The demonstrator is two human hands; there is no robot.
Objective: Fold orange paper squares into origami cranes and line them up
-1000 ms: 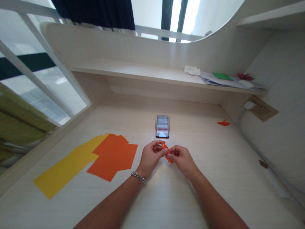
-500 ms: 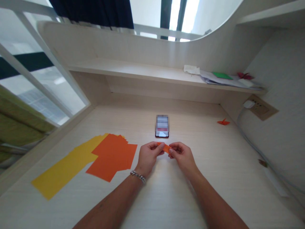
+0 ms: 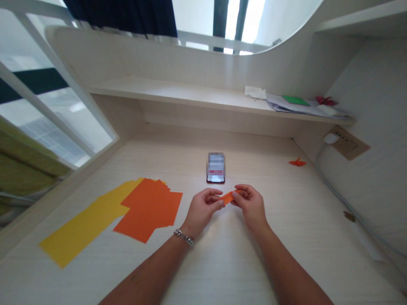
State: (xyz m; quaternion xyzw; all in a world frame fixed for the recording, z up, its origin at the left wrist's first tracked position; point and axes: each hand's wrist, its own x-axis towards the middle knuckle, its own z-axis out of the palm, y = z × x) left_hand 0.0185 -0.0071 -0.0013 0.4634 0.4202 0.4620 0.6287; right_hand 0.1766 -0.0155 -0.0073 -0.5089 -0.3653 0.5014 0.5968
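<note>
Head view: folded orange paper strip [image 3: 228, 198] swung right-end-up, fingers of left hand [image 3: 202, 208] and right hand [image 3: 253, 206] pinching it; likely reoriented mid-fold.

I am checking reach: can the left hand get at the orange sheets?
Probably yes: the orange sheets lie uncovered beside the left hand, with nothing visible between, though it touches the folded orange paper.

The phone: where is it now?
In the head view, the phone lies on the desk slightly right of centre, just beyond the left hand and right hand.
</note>
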